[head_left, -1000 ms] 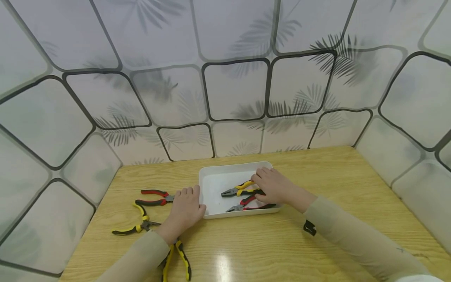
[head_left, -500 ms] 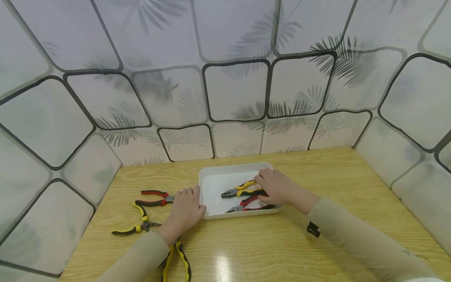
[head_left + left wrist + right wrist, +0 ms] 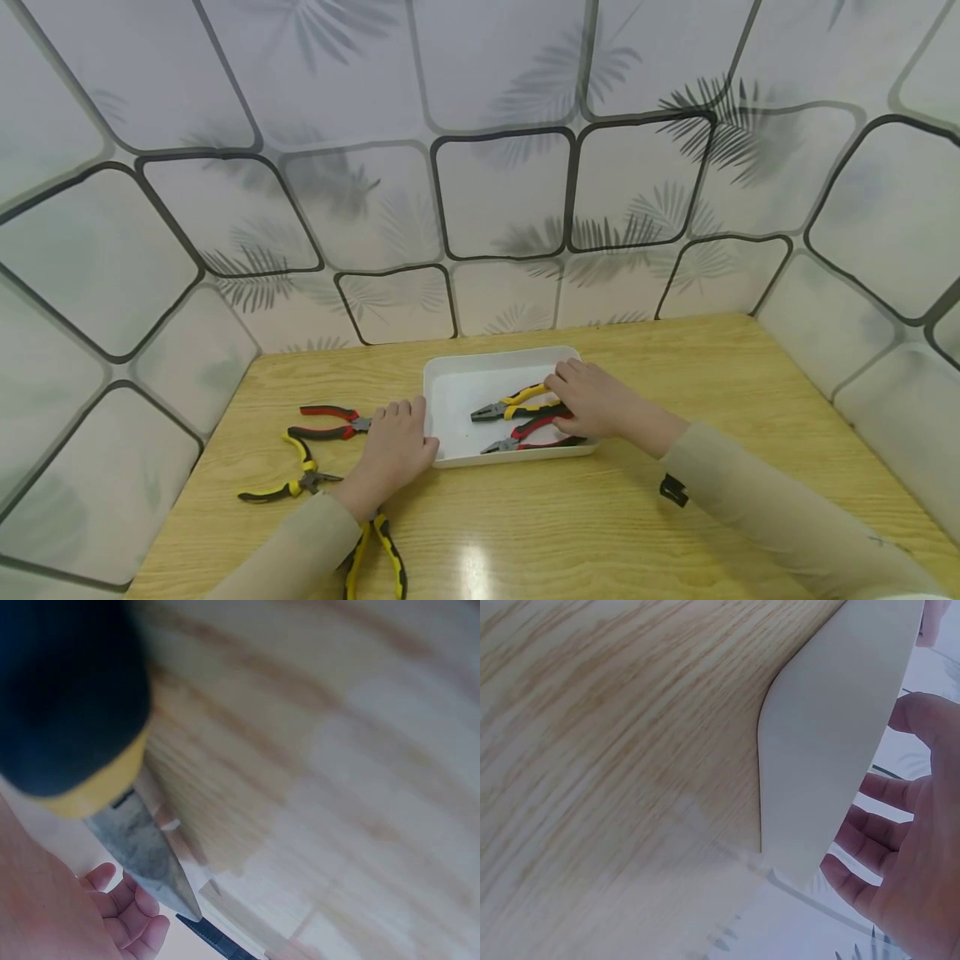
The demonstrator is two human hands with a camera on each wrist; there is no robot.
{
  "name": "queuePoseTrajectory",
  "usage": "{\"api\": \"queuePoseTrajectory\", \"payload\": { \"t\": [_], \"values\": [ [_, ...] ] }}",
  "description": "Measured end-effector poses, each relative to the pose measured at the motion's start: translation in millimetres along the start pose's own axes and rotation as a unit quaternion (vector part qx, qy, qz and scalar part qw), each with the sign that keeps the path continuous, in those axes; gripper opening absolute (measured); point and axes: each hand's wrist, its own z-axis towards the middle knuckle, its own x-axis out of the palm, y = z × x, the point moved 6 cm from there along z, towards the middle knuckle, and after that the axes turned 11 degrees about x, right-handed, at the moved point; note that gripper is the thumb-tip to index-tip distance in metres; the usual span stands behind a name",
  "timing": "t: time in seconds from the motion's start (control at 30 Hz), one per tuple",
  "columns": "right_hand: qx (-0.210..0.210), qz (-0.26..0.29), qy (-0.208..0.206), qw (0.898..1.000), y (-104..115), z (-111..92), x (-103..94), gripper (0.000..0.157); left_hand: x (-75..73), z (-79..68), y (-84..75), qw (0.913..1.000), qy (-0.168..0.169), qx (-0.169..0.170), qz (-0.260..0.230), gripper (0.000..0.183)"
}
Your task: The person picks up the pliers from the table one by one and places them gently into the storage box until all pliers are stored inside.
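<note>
A white tray [image 3: 456, 385] lies on the table, holding yellow-and-black combination pliers [image 3: 528, 408] and red-and-black pliers [image 3: 517, 442], both with jaws to the left. My left hand [image 3: 396, 446] grips the tray's left side, thumb over its near-left corner and fingers bent along the wall. My right hand [image 3: 596, 402] reaches over the right rim. Its bent fingers rest around the handle ends of both pliers, which they partly hide. In the right wrist view, these fingers [image 3: 874, 832] curve loosely over the tray wall [image 3: 817, 735], with gaps between them.
Left of the tray lie red-handled pliers [image 3: 327, 423], yellow needle-nose pliers [image 3: 300, 483] and another yellow-and-black pair [image 3: 386, 542], partly under the left forearm. A patterned wall [image 3: 510, 200] rises behind the wooden table [image 3: 525, 533].
My right hand has slid slightly to the right, uncovering more of the yellow pliers' handle. The pliers, the tray and my left hand have stayed in place.
</note>
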Motion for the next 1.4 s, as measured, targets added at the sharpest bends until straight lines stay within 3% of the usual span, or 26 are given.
{"api": "queuePoseTrajectory", "payload": {
  "t": [0.5, 0.8, 1.4],
  "values": [
    [0.017, -0.016, 0.007, 1.000, -4.7, -6.3, -1.9, 0.047, 0.9, 0.0, -0.3, 1.0000, -0.002, 0.002, 0.005, 0.031],
    [0.004, -0.049, 0.000, 0.999, -6.3, -11.9, -6.8, 0.046, -0.2, -0.4, -1.5, 0.9999, -0.007, 0.006, 0.006, 0.030],
    [0.019, -0.031, -0.003, 0.999, -20.9, -20.1, -2.0, 0.039, -0.1, 0.4, 0.7, 1.0000, -0.006, 0.002, 0.004, 0.030]
  ]
}}
